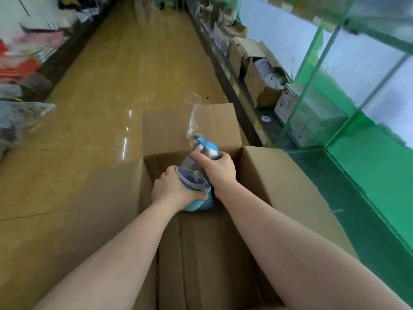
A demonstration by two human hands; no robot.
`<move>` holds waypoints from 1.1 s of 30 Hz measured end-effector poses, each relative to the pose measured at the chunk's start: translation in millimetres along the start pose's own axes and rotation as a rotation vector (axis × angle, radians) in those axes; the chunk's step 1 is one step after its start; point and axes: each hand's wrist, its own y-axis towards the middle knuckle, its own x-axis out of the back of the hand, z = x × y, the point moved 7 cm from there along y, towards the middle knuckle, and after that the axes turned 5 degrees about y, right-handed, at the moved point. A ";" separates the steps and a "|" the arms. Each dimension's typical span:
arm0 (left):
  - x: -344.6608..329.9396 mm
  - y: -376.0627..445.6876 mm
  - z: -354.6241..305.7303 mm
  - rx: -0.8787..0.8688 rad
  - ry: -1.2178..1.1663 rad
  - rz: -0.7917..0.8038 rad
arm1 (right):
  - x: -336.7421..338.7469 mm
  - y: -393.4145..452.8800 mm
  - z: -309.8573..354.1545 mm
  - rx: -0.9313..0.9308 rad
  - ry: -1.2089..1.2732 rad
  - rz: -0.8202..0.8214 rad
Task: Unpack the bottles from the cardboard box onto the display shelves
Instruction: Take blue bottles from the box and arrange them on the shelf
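Note:
A large open cardboard box (279, 175) stands on the floor below me, its flaps spread out. Over its far end I hold a clear bottle (194, 162) with a blue cap, tilted away from me. My right hand (220, 170) grips its upper part near the cap. My left hand (172, 189) wraps around its base. A clear plastic wrapper (194, 117) trails upward off the cap. Under the bottle, something blue (199, 205) lies in the box; I cannot tell what. The rest of the box floor in view is bare cardboard.
Green glass display shelves (335, 90) run along the right. Open cartons (257, 70) and a white printed box (287, 102) sit on the low shelf beyond. Bagged goods (20, 117) line the left side. A tan floor aisle (134, 63) stretches ahead.

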 end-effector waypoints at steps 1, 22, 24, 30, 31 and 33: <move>10.1 -0.7 -6.0 -0.001 -0.058 -0.020 | -0.1 -2.5 15.4 0.030 -0.028 0.033; 279.9 0.9 -161.5 -0.262 -0.480 -0.285 | -23.2 -47.3 367.2 0.345 -0.305 0.235; 326.2 -9.4 -183.2 -0.260 -0.509 -0.278 | -28.6 -63.5 420.3 0.369 -0.377 0.249; 476.7 -53.6 -252.2 -0.260 -0.574 -0.221 | -28.2 -132.4 580.5 0.450 -0.401 0.234; 500.7 -61.9 -263.3 -0.263 -0.575 -0.221 | -26.6 -145.8 605.0 0.470 -0.388 0.229; 543.7 -79.6 -284.1 -0.268 -0.569 -0.214 | -22.7 -173.9 650.9 0.516 -0.385 0.218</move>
